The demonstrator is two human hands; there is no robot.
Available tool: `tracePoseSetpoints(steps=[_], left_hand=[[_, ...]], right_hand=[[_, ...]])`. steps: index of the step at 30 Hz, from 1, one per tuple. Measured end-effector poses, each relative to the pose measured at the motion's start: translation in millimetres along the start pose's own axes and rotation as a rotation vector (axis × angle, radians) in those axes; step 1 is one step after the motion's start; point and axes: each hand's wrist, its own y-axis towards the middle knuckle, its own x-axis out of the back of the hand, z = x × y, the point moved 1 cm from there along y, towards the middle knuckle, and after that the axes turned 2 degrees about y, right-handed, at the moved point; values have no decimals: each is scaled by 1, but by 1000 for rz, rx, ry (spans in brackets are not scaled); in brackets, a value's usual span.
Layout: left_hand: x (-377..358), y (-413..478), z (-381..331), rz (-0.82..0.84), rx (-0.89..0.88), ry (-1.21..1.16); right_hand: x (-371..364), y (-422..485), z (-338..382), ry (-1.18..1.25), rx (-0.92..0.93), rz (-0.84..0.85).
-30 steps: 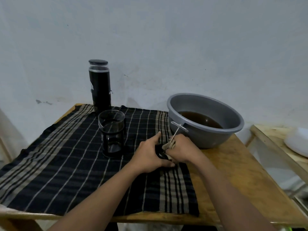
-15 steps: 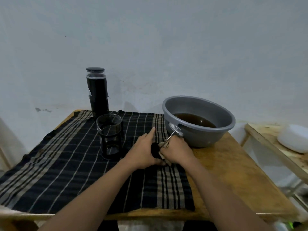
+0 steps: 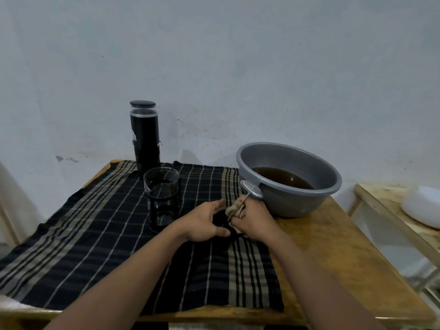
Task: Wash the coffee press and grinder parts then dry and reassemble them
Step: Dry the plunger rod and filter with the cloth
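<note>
Hands stay together, left hand (image 3: 202, 221) holding the black lid (image 3: 220, 222), right hand (image 3: 254, 223) clamping cloth (image 3: 234, 210) slightly higher up the plunger rod (image 3: 245, 198) (drying continues; reassembly apparently still ahead).

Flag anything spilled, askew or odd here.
No spill shows. The basin holds brown water; the checked cloth is bunched in the right hand around the tilted plunger, whose black part the left hand grips.

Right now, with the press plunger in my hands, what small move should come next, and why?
Probably slide the bunched cloth up the rod to the filter disc. Your right hand grips that cloth around the rod, your left hand holds the black lid, and the disc stands bare above the cloth, so it seems not yet wiped.
</note>
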Motion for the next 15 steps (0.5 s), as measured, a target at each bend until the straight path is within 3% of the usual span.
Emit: tracePoseSetpoints(steps=[4,7,9,12,15], left_hand=[[-19,-3,-9,-187,-47,167],[-23,-1,-8,-322,-76,147],[-16,2,-9,-282,-73,153],[-5,6,-9,-207,-26,180],[-1,8,-5,-141,17,141]], right_hand=[[-2,-1,0,-80,-7,5],[13,-12,0,-5,-9,179],[22,-14,-6,3,-12,268],[23,-5,-13,-161,34,212],[17,4,-10,-63,40,149]])
